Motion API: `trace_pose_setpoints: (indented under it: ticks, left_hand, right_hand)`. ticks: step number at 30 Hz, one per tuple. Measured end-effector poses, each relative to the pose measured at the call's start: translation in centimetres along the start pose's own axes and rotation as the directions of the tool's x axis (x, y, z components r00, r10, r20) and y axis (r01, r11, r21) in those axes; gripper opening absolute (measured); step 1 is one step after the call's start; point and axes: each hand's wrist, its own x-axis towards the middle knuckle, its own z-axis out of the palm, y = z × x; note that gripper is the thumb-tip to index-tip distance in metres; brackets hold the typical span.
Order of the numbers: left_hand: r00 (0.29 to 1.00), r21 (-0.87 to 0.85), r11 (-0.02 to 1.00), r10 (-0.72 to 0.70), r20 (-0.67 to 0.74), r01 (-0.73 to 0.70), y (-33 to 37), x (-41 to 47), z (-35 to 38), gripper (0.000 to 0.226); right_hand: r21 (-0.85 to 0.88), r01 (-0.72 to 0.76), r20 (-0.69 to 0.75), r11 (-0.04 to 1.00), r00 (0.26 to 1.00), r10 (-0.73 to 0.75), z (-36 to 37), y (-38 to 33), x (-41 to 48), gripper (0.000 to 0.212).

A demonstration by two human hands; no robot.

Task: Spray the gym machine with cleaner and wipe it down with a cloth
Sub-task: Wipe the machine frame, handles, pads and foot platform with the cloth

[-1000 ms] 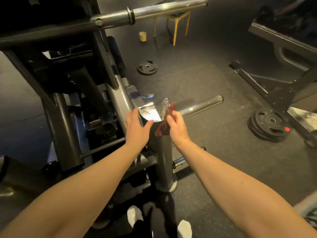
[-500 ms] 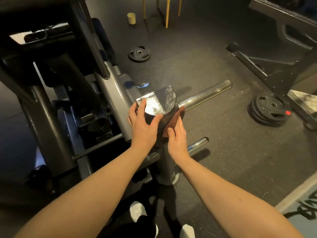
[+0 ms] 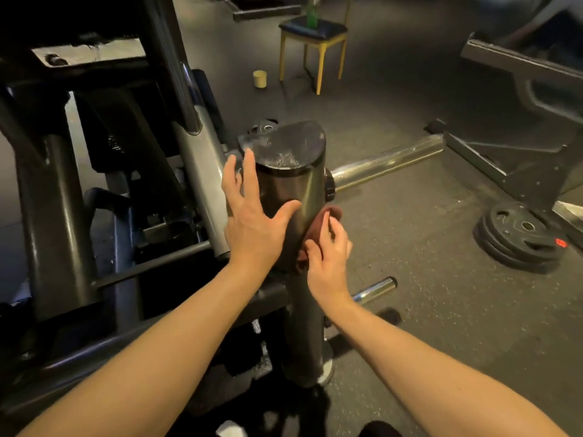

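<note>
A thick dark metal post (image 3: 293, 184) of the gym machine (image 3: 94, 190) stands upright before me, its flat cap dusty and streaked. My left hand (image 3: 252, 216) lies flat against the post's left side, fingers straight and spread. On the right side of the post, my right hand (image 3: 328, 253) presses a dark red cloth (image 3: 318, 222), with the fingers curled over it. A green bottle (image 3: 311, 14) stands on a chair far behind.
Chrome bars (image 3: 388, 162) stick out to the right of the post. A stack of weight plates (image 3: 520, 234) lies on the floor at right, beside another machine's frame (image 3: 517, 165). A yellow-legged chair (image 3: 315, 42) and a small cup (image 3: 260, 78) stand at the back.
The right hand has slid the cloth down the post's right side. My left hand has opened flat and dropped lower on the post. The view has moved closer.
</note>
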Motion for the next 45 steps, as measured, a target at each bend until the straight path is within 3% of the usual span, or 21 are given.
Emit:
trace_pose_setpoints:
  ticks: [3, 6, 9, 12, 16, 20, 23, 28, 32, 35, 39, 45]
  left_hand:
    - [0.995, -0.073, 0.995, 0.057, -0.079, -0.063, -1.9, -1.2, 1.7, 0.099]
    - [0.977, -0.115, 0.977, 0.163, -0.141, -0.179, -3.6, -1.6, 2.8, 0.09]
    - [0.956, -0.11, 0.961, 0.234, -0.179, -0.255, -5.6, -1.8, 3.8, 0.087]
    - [0.945, -0.127, 0.949, 0.26, -0.2, -0.288, -7.0, -2.7, 4.7, 0.083]
    - [0.941, -0.093, 0.952, 0.269, -0.203, -0.292, -8.5, -4.4, 6.0, 0.073]
    - [0.964, -0.124, 0.959, 0.239, -0.12, -0.254, -10.3, -7.4, 7.5, 0.069]
    - [0.982, -0.167, 0.969, 0.17, -0.082, -0.182, -10.5, -8.6, 7.7, 0.078]
    - [0.99, -0.192, 0.972, 0.13, -0.056, -0.138, -10.1, -8.5, 7.5, 0.084]
    - [0.989, -0.208, 0.967, 0.136, -0.057, -0.145, -10.2, -8.5, 7.6, 0.076]
    - [0.987, -0.209, 0.965, 0.153, -0.051, -0.16, -10.5, -8.6, 7.4, 0.073]
    - [0.985, -0.209, 0.963, 0.17, -0.013, -0.169, -10.9, -8.5, 6.6, 0.074]
    - [0.991, -0.259, 0.957, 0.133, -0.014, -0.132, -11.2, -8.8, 6.8, 0.073]
  right_hand:
    - [-0.063, 0.27, -0.089, 0.961, 0.957, -0.275, 0.2, 0.2, 2.9, 0.056]
    - [-0.137, 0.525, -0.156, 0.84, 0.826, -0.542, -0.1, -1.4, 7.7, 0.054]
    - [0.028, 0.622, -0.078, 0.782, 0.782, -0.619, -0.4, -2.0, 9.8, 0.053]
    - [0.166, 0.628, -0.03, 0.76, 0.774, -0.633, 0.0, 0.1, 9.1, 0.054]
    - [0.103, 0.678, -0.027, 0.728, 0.734, -0.679, 2.2, 6.6, 5.7, 0.056]
    - [0.232, 0.457, 0.069, 0.859, 0.873, -0.483, 3.0, 14.3, 1.8, 0.059]
    - [0.277, 0.328, 0.159, 0.903, 0.911, -0.38, 1.8, 14.2, 2.1, 0.058]
    - [0.308, 0.374, 0.084, 0.875, 0.905, -0.417, 1.3, 8.5, 5.6, 0.052]
    - [0.335, 0.417, 0.071, 0.845, 0.883, -0.463, 2.7, 12.3, 2.5, 0.058]
    - [0.121, 0.457, 0.163, 0.881, 0.866, -0.472, 3.5, 16.3, -1.8, 0.069]
    - [-0.059, 0.663, 0.185, 0.746, 0.741, -0.645, 1.9, 12.8, 1.3, 0.069]
    - [-0.305, 0.872, 0.245, 0.382, 0.46, -0.854, 0.9, 0.5, 8.5, 0.055]
